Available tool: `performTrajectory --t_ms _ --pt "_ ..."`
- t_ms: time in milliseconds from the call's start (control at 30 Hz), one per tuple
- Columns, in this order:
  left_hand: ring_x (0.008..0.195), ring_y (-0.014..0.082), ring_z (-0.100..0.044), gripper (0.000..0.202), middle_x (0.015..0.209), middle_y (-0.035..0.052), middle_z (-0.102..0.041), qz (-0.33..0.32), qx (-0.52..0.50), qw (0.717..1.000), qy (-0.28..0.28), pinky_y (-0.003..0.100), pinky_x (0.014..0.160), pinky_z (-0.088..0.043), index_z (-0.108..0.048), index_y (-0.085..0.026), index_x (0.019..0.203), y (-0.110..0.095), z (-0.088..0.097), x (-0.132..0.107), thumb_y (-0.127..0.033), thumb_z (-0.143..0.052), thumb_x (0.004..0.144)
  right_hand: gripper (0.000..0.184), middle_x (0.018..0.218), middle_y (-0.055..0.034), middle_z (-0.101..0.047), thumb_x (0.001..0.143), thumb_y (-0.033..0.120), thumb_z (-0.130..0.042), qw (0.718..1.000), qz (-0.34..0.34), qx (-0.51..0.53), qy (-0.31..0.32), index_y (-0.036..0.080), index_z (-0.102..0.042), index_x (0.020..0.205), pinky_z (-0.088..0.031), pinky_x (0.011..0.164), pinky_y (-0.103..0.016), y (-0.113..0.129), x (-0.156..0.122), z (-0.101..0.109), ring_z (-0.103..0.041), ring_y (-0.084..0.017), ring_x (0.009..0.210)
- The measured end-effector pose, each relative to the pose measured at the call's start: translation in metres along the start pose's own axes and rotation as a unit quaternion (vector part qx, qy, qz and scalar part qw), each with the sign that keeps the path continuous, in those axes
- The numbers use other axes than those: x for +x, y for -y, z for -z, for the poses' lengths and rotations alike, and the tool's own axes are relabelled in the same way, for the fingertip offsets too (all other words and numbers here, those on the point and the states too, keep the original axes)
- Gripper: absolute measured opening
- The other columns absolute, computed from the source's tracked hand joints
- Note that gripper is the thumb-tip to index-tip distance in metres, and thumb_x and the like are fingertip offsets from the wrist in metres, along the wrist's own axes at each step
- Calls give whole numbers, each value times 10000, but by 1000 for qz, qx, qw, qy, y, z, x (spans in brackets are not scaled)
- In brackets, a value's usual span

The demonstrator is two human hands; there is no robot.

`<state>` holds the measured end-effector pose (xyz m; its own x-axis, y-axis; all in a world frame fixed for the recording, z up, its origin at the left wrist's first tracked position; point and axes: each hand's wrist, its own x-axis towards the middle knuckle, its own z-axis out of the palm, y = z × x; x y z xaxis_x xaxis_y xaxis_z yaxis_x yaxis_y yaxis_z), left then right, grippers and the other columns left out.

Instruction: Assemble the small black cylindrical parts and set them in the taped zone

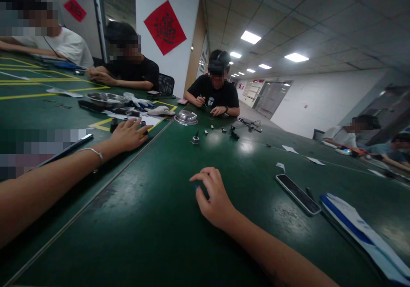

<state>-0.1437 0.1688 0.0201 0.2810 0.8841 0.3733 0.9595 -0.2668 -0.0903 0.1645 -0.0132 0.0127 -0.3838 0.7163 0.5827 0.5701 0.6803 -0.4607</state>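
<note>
My left hand (130,134) reaches forward to the table's left side, palm down with fingers spread. Small black cylindrical parts (114,124) stand beside it, and a dark piece lies under or by its fingertips; whether they touch is unclear. Low above the green tabletop (153,218), my right hand (214,198) has curled fingers, with a gap between thumb and index finger. A small blue spot shows at the thumb tip, either a nail or a tiny object. Ahead of it stands a small round metal part with a dark stem (195,139).
A phone (297,194) and blue-and-white packaging (361,235) lie at right. Farther off are a metal lid or bowl (186,117), a metal dish (105,98), gloves (141,102), small black parts (235,134) and a cable (251,124). Several people sit around the tables.
</note>
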Motion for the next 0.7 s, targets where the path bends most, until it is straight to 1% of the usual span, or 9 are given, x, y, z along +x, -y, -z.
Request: performTrajectory --t_ms 100,167,233,300,367,467,533,600,700 --pt "1224 335 -344 468 1335 189 -415 -3 -10 999 32 476 1009 -264 -414 -89 1314 6 -3 3 -328 -378 912 314 997 -74 -472 779 42 -453 1000 -1 2 9 198 -551 1033 -415 831 -357 1 0 -1 -466 -207 959" --pt "1180 304 -398 452 1297 181 -450 -10 -18 999 38 431 999 -296 -423 -84 1296 7 -2 3 -311 -387 906 316 995 -73 -475 781 47 -454 1000 -1 2 15 206 -549 1037 -419 820 -362 2 0 0 -468 -212 953" --pt "1148 278 -428 400 1259 159 -474 -15 -27 999 37 399 985 -321 -455 -101 1247 5 -1 3 -292 -381 904 314 989 -74 -475 783 50 -455 1000 1 1 21 204 -551 1040 -420 808 -359 2 0 0 -470 -212 944" --pt "1098 276 -460 338 1212 150 -491 -7 -33 999 31 397 937 -365 -493 -112 1164 1 2 1 -285 -365 903 312 985 -74 -474 784 47 -454 1000 4 0 24 198 -554 1038 -419 803 -354 3 0 0 -469 -209 940" --pt "1041 297 -489 316 1173 166 -497 14 -37 999 22 423 871 -403 -493 -102 1103 -4 5 -1 -303 -360 899 316 984 -73 -475 783 46 -455 1000 7 2 26 199 -556 1040 -417 806 -353 3 -1 0 -468 -207 941" --pt "990 320 -516 324 1132 198 -512 42 -48 998 17 446 822 -420 -455 -78 1076 -9 7 -4 -329 -353 898 321 984 -69 -476 780 50 -455 999 13 2 37 206 -559 1040 -415 806 -353 3 -1 1 -466 -207 941" --pt "940 302 -547 312 1080 202 -544 52 -62 996 22 414 798 -431 -418 -61 1094 -10 8 -5 -290 -312 910 320 983 -67 -476 781 52 -451 999 18 -2 49 205 -564 1038 -414 802 -348 4 -1 1 -463 -206 943" --pt "887 271 -576 322 1036 198 -573 57 -79 995 29 363 772 -441 -355 -30 1154 -10 8 -5 -230 -277 915 318 982 -67 -474 782 55 -448 998 27 -8 60 203 -569 1036 -411 805 -345 5 -1 2 -460 -205 946" --pt "853 249 -600 391 1030 198 -591 53 -100 993 34 320 751 -441 -247 12 1245 -10 10 -6 -205 -262 919 311 984 -68 -476 782 59 -452 996 47 -12 76 193 -577 1034 -409 815 -337 6 -1 3 -457 -201 953"
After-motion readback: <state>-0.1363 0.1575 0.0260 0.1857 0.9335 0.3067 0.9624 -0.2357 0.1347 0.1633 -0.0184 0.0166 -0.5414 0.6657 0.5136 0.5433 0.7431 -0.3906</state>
